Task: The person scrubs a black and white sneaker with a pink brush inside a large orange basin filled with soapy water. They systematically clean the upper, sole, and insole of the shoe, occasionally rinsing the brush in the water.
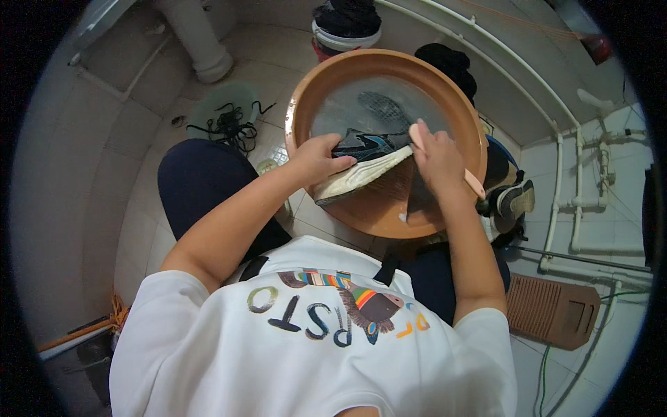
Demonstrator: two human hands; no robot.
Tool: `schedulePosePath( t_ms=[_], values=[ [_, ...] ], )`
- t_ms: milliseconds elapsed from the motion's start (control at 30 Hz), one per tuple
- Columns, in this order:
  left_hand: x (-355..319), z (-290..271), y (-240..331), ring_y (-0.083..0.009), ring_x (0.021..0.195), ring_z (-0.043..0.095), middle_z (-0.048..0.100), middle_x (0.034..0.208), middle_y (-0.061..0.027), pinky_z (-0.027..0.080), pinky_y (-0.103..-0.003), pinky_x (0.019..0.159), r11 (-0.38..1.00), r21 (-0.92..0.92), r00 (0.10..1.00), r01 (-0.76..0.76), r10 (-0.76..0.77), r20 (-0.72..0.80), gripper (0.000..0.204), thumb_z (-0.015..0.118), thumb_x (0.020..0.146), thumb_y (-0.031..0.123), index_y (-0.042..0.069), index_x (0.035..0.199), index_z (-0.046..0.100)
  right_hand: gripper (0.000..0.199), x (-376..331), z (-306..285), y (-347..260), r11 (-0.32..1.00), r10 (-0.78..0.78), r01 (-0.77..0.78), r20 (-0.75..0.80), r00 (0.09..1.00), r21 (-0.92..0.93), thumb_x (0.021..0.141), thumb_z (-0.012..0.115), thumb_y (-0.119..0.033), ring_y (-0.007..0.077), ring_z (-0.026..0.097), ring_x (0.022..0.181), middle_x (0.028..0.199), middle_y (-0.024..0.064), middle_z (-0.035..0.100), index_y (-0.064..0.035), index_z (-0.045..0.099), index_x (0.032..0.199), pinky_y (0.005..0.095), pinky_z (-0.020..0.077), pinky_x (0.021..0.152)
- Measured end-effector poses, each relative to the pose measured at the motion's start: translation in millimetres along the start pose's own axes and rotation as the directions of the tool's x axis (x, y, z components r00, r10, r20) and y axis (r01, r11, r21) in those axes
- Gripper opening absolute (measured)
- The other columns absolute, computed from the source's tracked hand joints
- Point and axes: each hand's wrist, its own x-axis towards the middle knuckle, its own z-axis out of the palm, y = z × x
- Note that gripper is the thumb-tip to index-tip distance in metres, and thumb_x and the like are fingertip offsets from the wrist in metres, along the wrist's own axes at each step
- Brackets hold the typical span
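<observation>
In front of me, a large orange-brown basin [297, 94] holds cloudy water. My left hand [316, 161] is closed on one end of a dark sneaker [363, 147] with a blue accent and a white sole, tilted over the basin's near side. My right hand [439, 163] grips a brush [474, 184] by its pale pink handle, close to the sneaker's other end; its bristles are hidden. Farther back, a second dark shoe [384, 105] lies partly under the water.
Black shoelaces [235, 131] lie on a pale green bowl to the left. Beyond the basin stands a white bucket [347, 42] with dark cloth. Several shoes [515, 200] sit on the right, near a brown washboard [549, 309] and white wall pipes [577, 187].
</observation>
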Motion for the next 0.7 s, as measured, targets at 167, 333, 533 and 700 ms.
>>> schedulePosePath(
  t_ms=[167, 333, 533, 700],
  values=[
    [5.8, -0.5, 0.4, -0.0133, 0.073, 0.058, 0.064, 0.081, -0.0086, 0.046, -0.028, 0.068, 0.971, -0.238, 0.999, -0.008, 0.015, 0.029, 0.028, 0.070, 0.078, 0.018, -0.002, 0.096, 0.060, 0.043, -18.0, -4.3, -35.3, 0.967, -0.237, 0.243, -0.081, 0.968, 0.082, 0.085, 0.051, -0.024, 0.0304, 0.054, 0.086, 0.092, 0.0134, 0.052, -0.0192, 0.047, 0.127, 0.0417, 0.0478, 0.070],
    [4.9, -3.0, -3.3, -0.0178, 0.071, 0.059, 0.064, 0.080, -0.0107, 0.046, -0.031, 0.069, 0.998, 0.025, 0.997, -0.053, 0.051, 0.057, 0.029, 0.069, 0.078, 0.022, 0.000, 0.094, 0.060, 0.042, 5.3, 0.9, 9.6, 0.995, 0.086, -0.085, -0.014, 0.996, 0.059, 0.088, 0.050, -0.027, 0.0318, 0.057, 0.084, 0.090, 0.0155, 0.056, -0.0175, 0.044, 0.128, 0.0426, 0.0507, 0.068],
    [2.2, -2.5, 0.1, -0.0103, 0.074, 0.055, 0.062, 0.081, -0.0068, 0.045, -0.026, 0.065, 0.967, -0.253, 0.994, 0.003, 0.026, 0.110, 0.023, 0.069, 0.079, 0.013, -0.002, 0.093, 0.059, 0.039, -3.5, -2.2, -12.6, 0.997, -0.047, 0.045, 0.023, 0.999, 0.070, 0.089, 0.047, -0.027, 0.0341, 0.058, 0.086, 0.091, 0.0178, 0.056, -0.0149, 0.043, 0.126, 0.0461, 0.0511, 0.065],
    [-1.0, 0.2, -0.6, -0.0100, 0.071, 0.054, 0.061, 0.080, -0.0049, 0.045, -0.027, 0.065, 0.997, -0.073, 0.994, -0.009, 0.017, 0.107, 0.024, 0.069, 0.079, 0.014, -0.002, 0.093, 0.058, 0.034, 0.9, 1.4, 18.9, 0.968, 0.182, -0.201, 0.135, 0.974, 0.147, 0.091, 0.042, -0.027, 0.0345, 0.057, 0.086, 0.095, 0.0173, 0.055, -0.0160, 0.046, 0.123, 0.0454, 0.0498, 0.070]
  ],
)
